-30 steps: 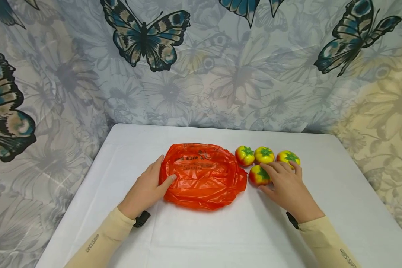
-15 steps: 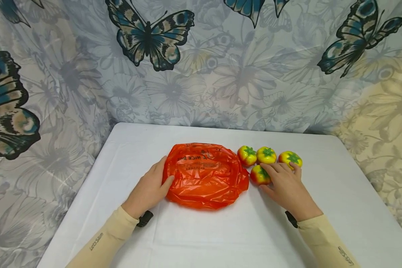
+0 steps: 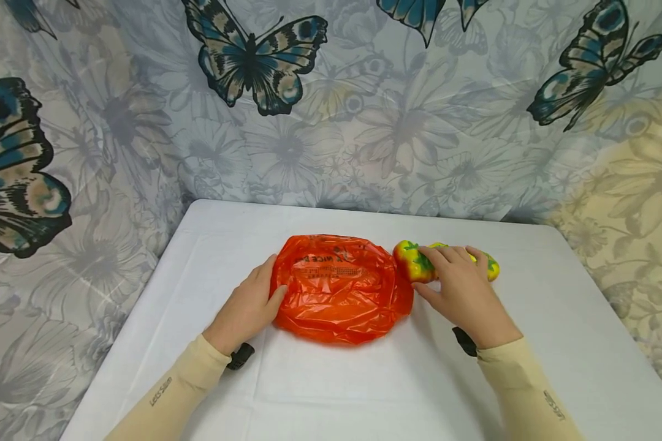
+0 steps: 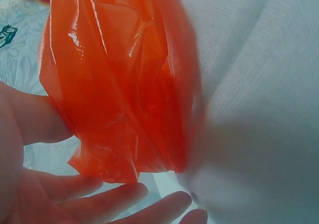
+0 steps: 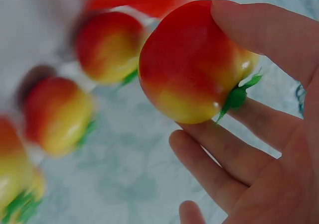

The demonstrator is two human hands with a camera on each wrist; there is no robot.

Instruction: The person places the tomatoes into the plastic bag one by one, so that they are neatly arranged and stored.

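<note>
An orange-red plastic bag (image 3: 339,294) with dark print lies on the white table. My left hand (image 3: 248,300) rests against its left end, thumb on the film. In the left wrist view the fingers (image 4: 109,204) look straight and spread beside the bag's corner. My right hand (image 3: 466,291) holds a red-yellow toy tomato (image 5: 187,64) with a green star-shaped top between thumb and fingers. In the head view it is just right of the bag, overlapping another toy tomato (image 3: 404,250). A third toy tomato (image 3: 493,267) shows past the hand, which partly hides the back ones.
The white table (image 3: 331,392) stands against a floral cloth backdrop (image 3: 364,122) with butterflies. In the right wrist view, several toy tomatoes, one of them a blurred tomato (image 5: 60,114), lie in a loose row left of the held one.
My right hand has lifted the front toy tomato and moved it up and slightly left. My left hand stays by the bag, its thumb a little nearer the edge. The view has shifted slightly.
</note>
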